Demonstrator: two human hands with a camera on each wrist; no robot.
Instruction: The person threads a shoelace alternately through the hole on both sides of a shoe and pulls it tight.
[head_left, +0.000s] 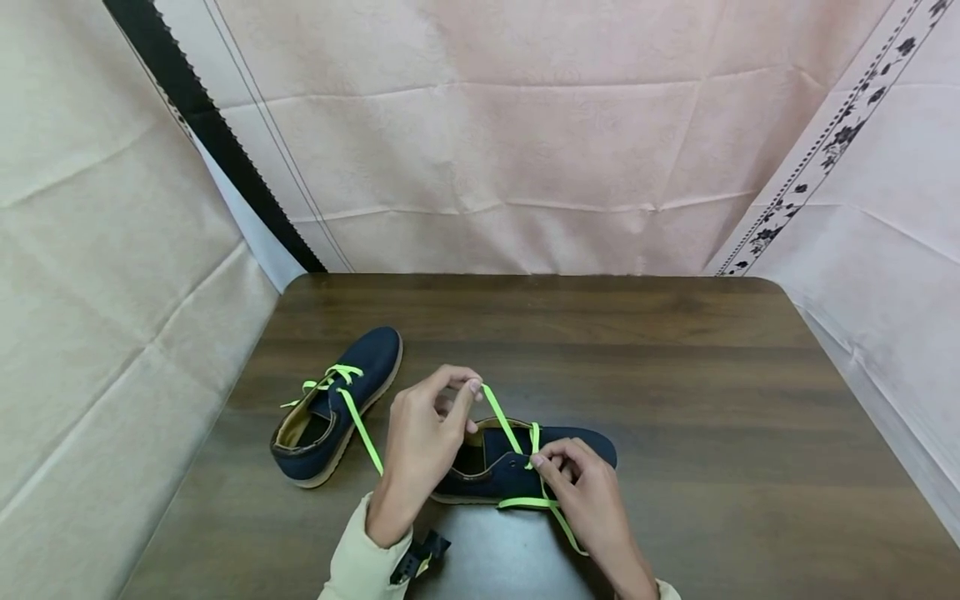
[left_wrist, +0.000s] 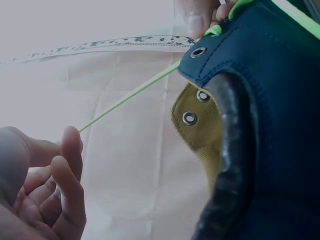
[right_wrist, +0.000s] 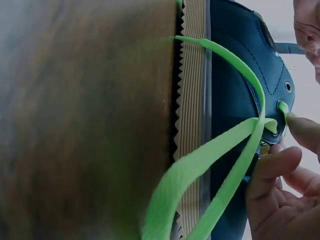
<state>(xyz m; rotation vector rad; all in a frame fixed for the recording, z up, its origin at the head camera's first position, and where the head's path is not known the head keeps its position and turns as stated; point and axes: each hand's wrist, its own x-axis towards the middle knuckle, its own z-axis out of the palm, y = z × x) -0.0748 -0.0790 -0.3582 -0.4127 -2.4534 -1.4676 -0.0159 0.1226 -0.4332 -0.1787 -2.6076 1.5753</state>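
Observation:
A navy shoe [head_left: 495,479] lies on the table with its toe to the right. My left hand [head_left: 431,425] is raised over its heel opening and pinches one end of a neon green shoelace [head_left: 501,414]. That lace runs taut down to the eyelets, as the left wrist view also shows. At the eyelet flap, my right hand [head_left: 588,492] pinches the lace where it comes through an eyelet [right_wrist: 283,106]. The lace's other part [right_wrist: 225,195] hangs loose over the shoe's near side. Open eyelets [left_wrist: 189,118] show on the tan inner flap.
A second navy shoe [head_left: 375,367] with green laces stands to the left, toe pointing away; one lace end [head_left: 362,429] trails toward my left wrist. The wooden table [head_left: 675,358] ends at a pale cloth backdrop [head_left: 510,150]. A dark strap [head_left: 420,557] is on my left wrist.

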